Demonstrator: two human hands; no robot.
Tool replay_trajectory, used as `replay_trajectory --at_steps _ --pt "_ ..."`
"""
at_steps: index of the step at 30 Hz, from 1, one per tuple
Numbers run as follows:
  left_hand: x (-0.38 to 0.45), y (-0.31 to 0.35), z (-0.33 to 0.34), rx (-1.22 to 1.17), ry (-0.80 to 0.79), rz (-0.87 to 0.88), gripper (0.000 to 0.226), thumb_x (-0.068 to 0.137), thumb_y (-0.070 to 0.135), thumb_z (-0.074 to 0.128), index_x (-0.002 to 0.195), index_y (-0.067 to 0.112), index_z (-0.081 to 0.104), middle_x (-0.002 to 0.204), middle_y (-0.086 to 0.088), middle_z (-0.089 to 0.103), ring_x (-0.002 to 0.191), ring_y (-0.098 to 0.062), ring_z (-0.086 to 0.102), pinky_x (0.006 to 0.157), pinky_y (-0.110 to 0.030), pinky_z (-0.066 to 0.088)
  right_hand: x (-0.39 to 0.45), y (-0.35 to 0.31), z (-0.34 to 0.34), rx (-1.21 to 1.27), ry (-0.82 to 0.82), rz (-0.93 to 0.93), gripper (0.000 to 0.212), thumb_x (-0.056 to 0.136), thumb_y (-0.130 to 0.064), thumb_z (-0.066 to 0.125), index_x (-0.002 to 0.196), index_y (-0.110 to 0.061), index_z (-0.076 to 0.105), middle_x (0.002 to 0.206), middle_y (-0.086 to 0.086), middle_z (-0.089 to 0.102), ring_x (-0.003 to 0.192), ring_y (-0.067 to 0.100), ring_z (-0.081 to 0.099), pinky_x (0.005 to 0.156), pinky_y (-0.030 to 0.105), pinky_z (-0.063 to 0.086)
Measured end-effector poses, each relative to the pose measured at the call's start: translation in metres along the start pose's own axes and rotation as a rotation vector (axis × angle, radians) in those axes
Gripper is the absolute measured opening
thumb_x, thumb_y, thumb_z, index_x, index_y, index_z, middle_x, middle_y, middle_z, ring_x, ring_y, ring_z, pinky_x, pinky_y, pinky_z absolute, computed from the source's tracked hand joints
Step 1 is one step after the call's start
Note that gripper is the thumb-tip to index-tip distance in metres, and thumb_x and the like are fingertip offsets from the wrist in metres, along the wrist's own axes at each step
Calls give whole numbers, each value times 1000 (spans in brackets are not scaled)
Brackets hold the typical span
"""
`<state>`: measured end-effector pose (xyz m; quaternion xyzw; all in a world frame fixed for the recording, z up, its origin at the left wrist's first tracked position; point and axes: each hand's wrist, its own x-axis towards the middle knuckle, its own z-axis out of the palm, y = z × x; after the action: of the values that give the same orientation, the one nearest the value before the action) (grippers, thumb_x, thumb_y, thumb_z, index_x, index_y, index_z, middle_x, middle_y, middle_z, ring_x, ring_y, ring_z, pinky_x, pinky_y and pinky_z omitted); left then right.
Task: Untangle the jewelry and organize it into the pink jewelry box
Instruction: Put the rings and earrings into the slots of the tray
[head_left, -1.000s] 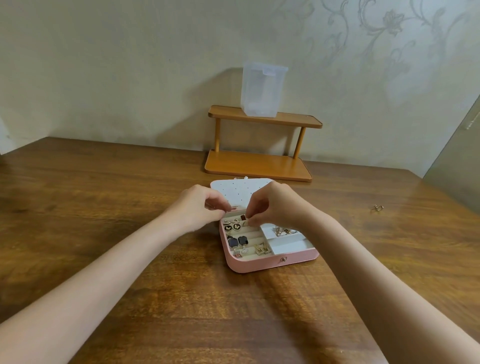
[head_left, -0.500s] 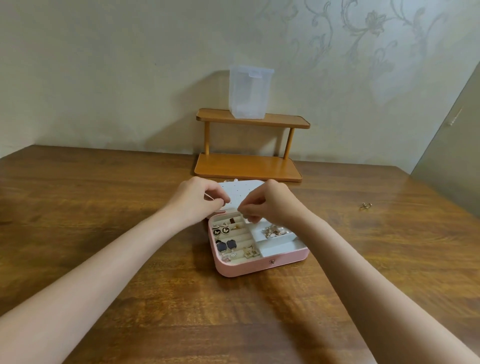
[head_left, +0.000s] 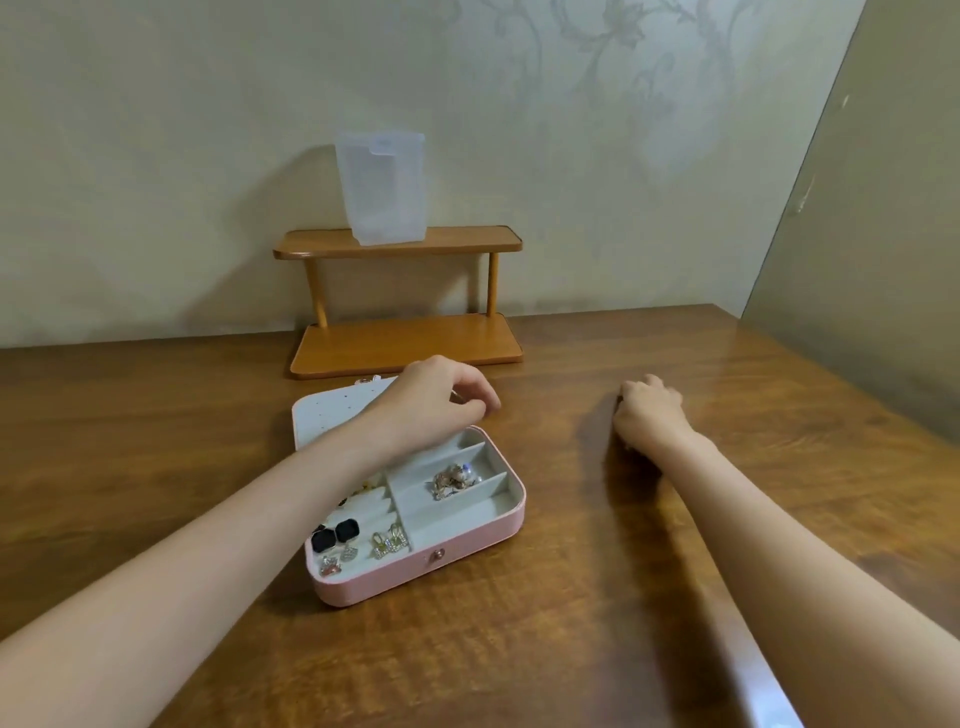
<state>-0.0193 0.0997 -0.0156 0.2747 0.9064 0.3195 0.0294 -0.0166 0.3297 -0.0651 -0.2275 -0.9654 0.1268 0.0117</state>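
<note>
1. Sitting open on the table (head_left: 571, 623), the pink box (head_left: 415, 569) is serving as landmark, its white lid (head_left: 332, 418) lying flat behind it.
2. Hovering over the box's back edge, the left hand (head_left: 434, 402) is curling its fingers, seemingly pinching something small and thin; what it is I cannot tell.
3. Reaching well to the right of the box, the right hand (head_left: 649, 413) is resting knuckles-up on the table with fingers bent under; whether it is holding anything is hidden.
4. Lying in the box's right middle compartment, a tangled gold cluster (head_left: 453, 479) is bunching together.
5. Sitting in the box's left front rows are black square earrings (head_left: 335, 535), sparkly pieces (head_left: 337, 560) and gold earrings (head_left: 389, 540).
6. Standing behind the box against the wall, a wooden shelf (head_left: 400, 291) is carrying a clear container (head_left: 382, 189).
</note>
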Motion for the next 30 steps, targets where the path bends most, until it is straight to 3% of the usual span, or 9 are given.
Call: replay_trajectory --at_steps 3,6,8,10,12,15,20,26,30 --pt "0 2 5 8 13 15 21 91 13 54 86 27 68 91 11 66 93 -5 59 79 -19 44 0 2 2 44 112 -135 28 91 6 37 105 2 61 116 18 54 108 35 48 89 38 43" --pt "-2 4 5 1 30 14 21 91 13 55 85 29 67 93 11 65 94 -7 59 83 -23 46 -12 -11 -8 325 48 -274 18 90 0 54 95 -8 70 96 9 65 83 19 60 77 26 49" --pt "-4 6 3 -49 62 1 17 91 14 57 88 27 67 93 10 65 90 -8 60 81 -23 46 -31 -27 -22 721 -116 -343 10 87 -2 62 90 -9 69 83 5 66 72 12 60 68 20 50" --pt "-11 7 -2 -152 74 -45 11 91 15 59 92 22 68 93 6 66 85 -10 63 76 -22 50 -50 -44 -37 1065 -422 -385 10 86 0 62 93 -5 67 81 5 67 72 11 64 66 19 53" --pt "-21 6 -10 -295 69 -125 10 89 15 62 91 16 71 91 1 70 83 -11 67 72 -19 52 -62 -57 -44 1151 -654 -423 14 87 2 59 99 0 66 82 6 69 72 10 66 66 18 53" --pt "-38 -1 -26 -587 92 -243 9 83 7 66 89 9 73 85 -6 72 75 -11 70 65 -17 56 -72 -74 -44 1248 -772 -445 15 87 5 56 100 3 64 81 9 67 69 11 64 66 18 54" --pt "-62 -20 -47 -656 127 -267 10 78 4 70 87 7 72 75 -8 73 69 -10 69 61 -15 54 -84 -103 -30 1277 -776 -450 10 87 9 54 91 5 62 80 13 64 67 13 65 66 17 55" --pt "-79 -52 -53 -143 212 -218 8 78 14 75 78 22 71 80 7 70 78 -7 63 73 -20 51 -93 -129 -22 1012 -697 -482 9 83 6 64 90 3 64 79 12 67 70 14 67 67 18 55" --pt "-82 -62 -46 11 208 -204 6 81 18 72 85 22 73 83 11 67 79 -1 59 63 -8 41 -93 -142 -16 814 -606 -530 8 82 6 65 88 1 67 75 10 68 65 13 66 64 17 53"
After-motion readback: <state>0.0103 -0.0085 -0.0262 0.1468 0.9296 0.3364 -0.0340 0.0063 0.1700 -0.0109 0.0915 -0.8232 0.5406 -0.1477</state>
